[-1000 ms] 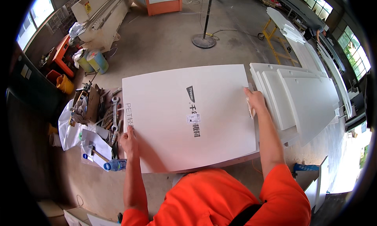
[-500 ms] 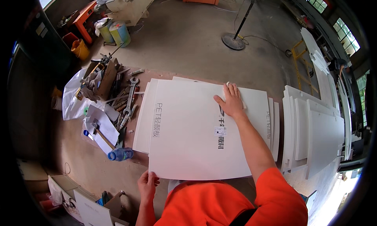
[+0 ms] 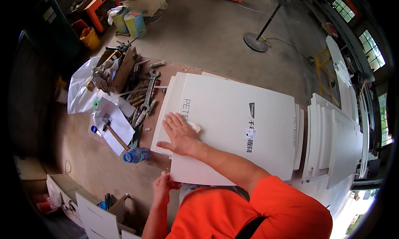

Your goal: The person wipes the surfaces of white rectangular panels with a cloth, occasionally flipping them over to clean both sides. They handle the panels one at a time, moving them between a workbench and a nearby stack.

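Note:
A large white panel (image 3: 220, 114) with dark print and a small label lies on top of a stack of similar panels. My right hand (image 3: 181, 136) rests on its left part, fingers stretched, pressing a pale wadded cloth (image 3: 194, 127) against the surface. Part of the cloth is hidden under the palm. At the near left corner of the panel, my left hand (image 3: 162, 185) is closed, thumb and fingers pinching the edge.
Left of the stack, a large wrench (image 3: 150, 91), a hammer (image 3: 116, 135), a blue bottle (image 3: 136, 155) and an open cardboard box (image 3: 124, 71) crowd the table. More white panels (image 3: 345, 143) stand to the right. A fan's round base (image 3: 255, 42) sits on the floor beyond.
My right hand has swept with the cloth from the far right of the panel to its left side. My left hand stays at the near left corner. The view has shifted slightly.

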Available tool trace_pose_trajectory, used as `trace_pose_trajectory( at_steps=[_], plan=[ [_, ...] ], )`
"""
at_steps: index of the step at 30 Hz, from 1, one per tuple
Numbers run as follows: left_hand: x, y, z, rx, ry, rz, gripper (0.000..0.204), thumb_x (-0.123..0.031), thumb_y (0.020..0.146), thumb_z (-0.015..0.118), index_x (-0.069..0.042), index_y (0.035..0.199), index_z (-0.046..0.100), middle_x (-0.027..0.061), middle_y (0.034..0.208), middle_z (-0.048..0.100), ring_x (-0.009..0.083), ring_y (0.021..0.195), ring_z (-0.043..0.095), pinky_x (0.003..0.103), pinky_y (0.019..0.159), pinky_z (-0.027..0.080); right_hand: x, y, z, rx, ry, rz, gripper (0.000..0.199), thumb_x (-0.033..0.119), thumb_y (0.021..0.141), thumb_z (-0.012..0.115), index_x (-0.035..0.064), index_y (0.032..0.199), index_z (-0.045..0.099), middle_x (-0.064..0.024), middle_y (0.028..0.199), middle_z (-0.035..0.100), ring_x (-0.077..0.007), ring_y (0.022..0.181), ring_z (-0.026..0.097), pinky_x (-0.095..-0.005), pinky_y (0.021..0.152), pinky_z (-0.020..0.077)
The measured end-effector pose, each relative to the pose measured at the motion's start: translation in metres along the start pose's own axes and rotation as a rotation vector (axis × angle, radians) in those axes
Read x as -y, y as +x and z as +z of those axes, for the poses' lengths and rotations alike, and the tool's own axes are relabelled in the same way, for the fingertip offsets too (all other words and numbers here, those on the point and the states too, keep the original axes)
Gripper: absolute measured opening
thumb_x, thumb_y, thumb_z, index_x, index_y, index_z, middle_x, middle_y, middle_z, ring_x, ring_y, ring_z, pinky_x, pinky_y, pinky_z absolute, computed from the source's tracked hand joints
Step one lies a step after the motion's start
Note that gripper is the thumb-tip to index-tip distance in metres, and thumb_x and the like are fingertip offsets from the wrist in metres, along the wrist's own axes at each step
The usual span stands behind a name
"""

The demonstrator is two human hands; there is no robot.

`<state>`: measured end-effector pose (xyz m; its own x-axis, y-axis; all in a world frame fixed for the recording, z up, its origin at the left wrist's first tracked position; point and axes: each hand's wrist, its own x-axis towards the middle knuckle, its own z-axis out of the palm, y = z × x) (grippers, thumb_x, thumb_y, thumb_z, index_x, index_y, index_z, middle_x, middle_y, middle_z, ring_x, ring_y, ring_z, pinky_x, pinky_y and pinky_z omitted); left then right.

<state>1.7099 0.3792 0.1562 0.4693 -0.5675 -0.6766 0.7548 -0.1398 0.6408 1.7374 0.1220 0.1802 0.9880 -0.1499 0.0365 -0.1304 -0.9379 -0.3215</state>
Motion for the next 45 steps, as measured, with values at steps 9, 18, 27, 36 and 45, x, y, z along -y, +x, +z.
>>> trace_pose_trajectory(
  at_steps=[9, 18, 27, 36, 45],
  plan=[
    [-0.009, 0.023, -0.005, 0.021, 0.273, -0.116, 0.069, -0.072, 0.101, 0.037, -0.008, 0.115, 0.058, 0.0110, 0.093, 0.071, 0.0246, 0.068, 0.070, 0.038, 0.062, 0.058, 0.014, -0.247, -0.004, -0.043, 0.133, 0.011, 0.087, 0.064, 0.095, 0.053, 0.0068, 0.158, 0.037, -0.0181, 0.169, 0.024, -0.0337, 0.157, 0.019, -0.0476, 0.128, 0.0119],
    [-0.015, 0.025, 0.070, -0.103, 0.882, 0.494, 0.053, -0.020, 0.104, 0.062, 0.009, 0.144, 0.043, 0.0154, 0.136, 0.057, 0.0203, 0.124, 0.050, 0.031, 0.107, 0.039, -0.111, -0.464, -0.061, -0.184, -0.203, 1.164, 0.102, 0.072, 0.096, 0.046, -0.0046, 0.159, 0.022, -0.0295, 0.164, 0.023, -0.0442, 0.154, 0.019, -0.0540, 0.126, 0.0138],
    [-0.006, 0.043, 0.051, -0.025, 0.789, 0.588, 0.051, -0.016, 0.103, 0.061, 0.008, 0.145, 0.045, 0.0144, 0.133, 0.061, 0.0211, 0.117, 0.057, 0.032, 0.102, 0.044, -0.371, -0.280, -0.150, -0.335, -0.059, 1.108, 0.100, 0.070, 0.098, 0.045, -0.0025, 0.161, 0.017, -0.0235, 0.168, 0.017, -0.0362, 0.158, 0.012, -0.0447, 0.129, 0.0122],
    [-0.001, 0.048, 0.043, -0.082, 0.800, 0.647, 0.047, -0.028, 0.105, 0.061, 0.007, 0.136, 0.054, 0.0155, 0.120, 0.067, 0.0203, 0.106, 0.061, 0.031, 0.095, 0.047, -0.225, -0.395, -0.097, -0.261, -0.043, 1.187, 0.099, 0.066, 0.098, 0.049, -0.0016, 0.162, 0.014, -0.0229, 0.167, 0.021, -0.0380, 0.155, 0.020, -0.0462, 0.127, 0.0175],
    [-0.015, 0.017, 0.052, -0.114, 1.073, 0.621, 0.047, -0.035, 0.104, 0.060, 0.006, 0.126, 0.058, 0.0197, 0.108, 0.069, 0.0247, 0.095, 0.064, 0.037, 0.087, 0.050, -0.095, -0.456, -0.061, -0.521, 0.009, 1.478, 0.088, 0.053, 0.093, 0.066, 0.0003, 0.155, 0.031, -0.0242, 0.151, 0.044, -0.0453, 0.138, 0.042, -0.0564, 0.115, 0.0315]
  ],
)
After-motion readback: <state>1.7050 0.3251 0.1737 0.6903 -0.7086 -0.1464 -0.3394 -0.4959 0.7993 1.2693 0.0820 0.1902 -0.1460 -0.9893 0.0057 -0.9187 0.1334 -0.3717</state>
